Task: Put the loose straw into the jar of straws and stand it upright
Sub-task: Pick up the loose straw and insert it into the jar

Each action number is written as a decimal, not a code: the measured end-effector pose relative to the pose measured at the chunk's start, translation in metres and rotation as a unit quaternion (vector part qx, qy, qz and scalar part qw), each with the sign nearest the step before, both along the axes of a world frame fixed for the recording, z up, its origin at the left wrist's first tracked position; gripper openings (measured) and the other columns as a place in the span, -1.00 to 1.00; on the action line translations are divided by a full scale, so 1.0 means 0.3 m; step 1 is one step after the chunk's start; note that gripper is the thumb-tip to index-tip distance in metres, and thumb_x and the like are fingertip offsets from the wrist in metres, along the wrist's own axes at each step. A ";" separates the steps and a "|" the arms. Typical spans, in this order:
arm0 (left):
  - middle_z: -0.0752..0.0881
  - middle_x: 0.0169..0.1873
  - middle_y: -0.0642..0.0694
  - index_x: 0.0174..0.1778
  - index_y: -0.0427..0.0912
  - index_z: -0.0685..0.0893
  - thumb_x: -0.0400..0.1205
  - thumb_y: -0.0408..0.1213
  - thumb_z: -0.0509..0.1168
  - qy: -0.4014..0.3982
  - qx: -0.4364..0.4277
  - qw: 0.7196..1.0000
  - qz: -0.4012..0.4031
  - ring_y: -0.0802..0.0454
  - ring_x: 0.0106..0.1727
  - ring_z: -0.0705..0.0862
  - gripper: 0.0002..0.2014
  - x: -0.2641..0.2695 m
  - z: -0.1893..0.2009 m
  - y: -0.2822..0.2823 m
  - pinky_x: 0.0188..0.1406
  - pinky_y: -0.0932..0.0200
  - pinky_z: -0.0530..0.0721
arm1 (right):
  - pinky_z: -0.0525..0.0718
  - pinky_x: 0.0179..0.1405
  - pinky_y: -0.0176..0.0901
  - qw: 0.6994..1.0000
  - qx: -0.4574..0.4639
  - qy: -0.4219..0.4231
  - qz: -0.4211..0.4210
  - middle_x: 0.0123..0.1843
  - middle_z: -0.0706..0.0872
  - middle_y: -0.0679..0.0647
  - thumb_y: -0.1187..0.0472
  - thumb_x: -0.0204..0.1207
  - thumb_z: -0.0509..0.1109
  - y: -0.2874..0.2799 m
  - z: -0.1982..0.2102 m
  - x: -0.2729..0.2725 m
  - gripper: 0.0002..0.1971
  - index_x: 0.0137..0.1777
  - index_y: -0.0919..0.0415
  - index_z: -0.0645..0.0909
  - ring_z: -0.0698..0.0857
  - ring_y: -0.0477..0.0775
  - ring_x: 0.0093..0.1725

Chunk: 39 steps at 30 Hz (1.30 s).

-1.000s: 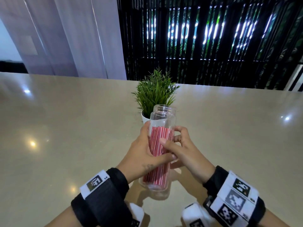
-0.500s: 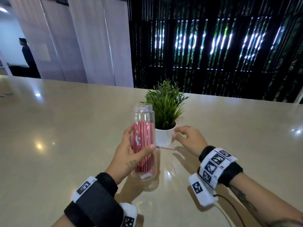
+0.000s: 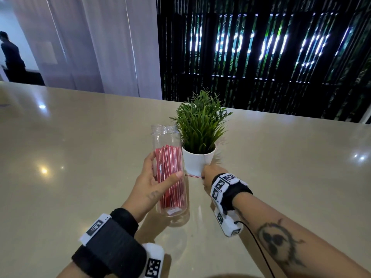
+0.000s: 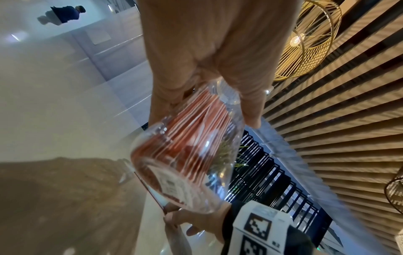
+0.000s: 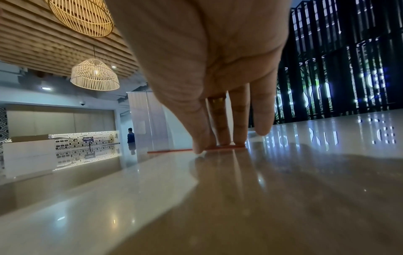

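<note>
A clear plastic jar (image 3: 169,149) packed with red-and-white straws stands upright, mouth open, just left of the plant. My left hand (image 3: 164,169) grips its middle, thumb across the front; the left wrist view shows the jar (image 4: 185,155) from below in that grip (image 4: 205,117). I cannot tell whether its base touches the table. The loose straw (image 3: 191,175) lies flat on the table in front of the pot. My right hand (image 3: 203,175) is lowered onto its right end. In the right wrist view, thumb and fingertips (image 5: 210,146) pinch the straw (image 5: 170,151) against the tabletop.
A green plant in a white pot (image 3: 195,163) stands directly behind the straw and right hand, close to the jar. The glossy beige table (image 3: 80,157) stretches wide on both sides. A cable trails from my right wrist. A person (image 3: 12,57) stands far off at the back left.
My right hand left the jar, moved right and came down onto the straw lying by the pot. My left hand kept the jar, which now sits left of the plant.
</note>
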<state>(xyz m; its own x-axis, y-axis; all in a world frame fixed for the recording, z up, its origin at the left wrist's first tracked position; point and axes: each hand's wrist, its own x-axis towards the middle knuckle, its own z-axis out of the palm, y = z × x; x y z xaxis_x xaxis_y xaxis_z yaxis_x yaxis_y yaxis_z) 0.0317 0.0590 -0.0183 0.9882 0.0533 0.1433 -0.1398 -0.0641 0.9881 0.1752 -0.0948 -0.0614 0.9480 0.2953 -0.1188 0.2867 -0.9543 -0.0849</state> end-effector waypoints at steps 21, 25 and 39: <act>0.50 0.09 0.32 0.45 0.27 0.10 -0.14 0.34 0.49 0.049 0.031 0.998 -0.012 0.30 0.14 0.55 0.21 0.028 -0.050 -0.033 0.23 -0.04 0.53 | 0.62 0.23 0.33 0.995 0.050 0.067 -0.053 0.46 0.53 0.22 0.32 0.41 0.36 0.007 -0.044 0.074 -0.39 0.49 0.18 0.32 0.58 0.38 0.35; 0.49 0.10 0.32 0.45 0.26 0.09 -0.14 0.34 0.49 0.055 0.037 0.998 -0.016 0.28 0.13 0.56 0.21 0.023 -0.052 -0.034 0.20 -0.01 0.54 | 0.74 -0.03 0.06 0.995 0.051 0.080 -0.024 0.06 0.75 0.24 0.35 0.16 0.48 -0.007 -0.045 0.062 -0.54 0.12 0.26 0.58 0.74 0.32 0.01; 0.52 0.28 0.18 0.39 0.31 0.17 0.00 0.31 0.48 0.046 0.045 0.998 -0.022 0.15 0.25 0.58 0.03 0.006 -0.055 -0.045 0.30 -0.15 0.55 | 0.51 -0.61 -0.46 0.930 0.269 0.245 0.047 -0.29 0.62 -0.03 0.40 0.51 0.25 -0.210 0.185 -0.074 -0.82 -0.01 0.13 0.59 0.60 -0.13 -0.31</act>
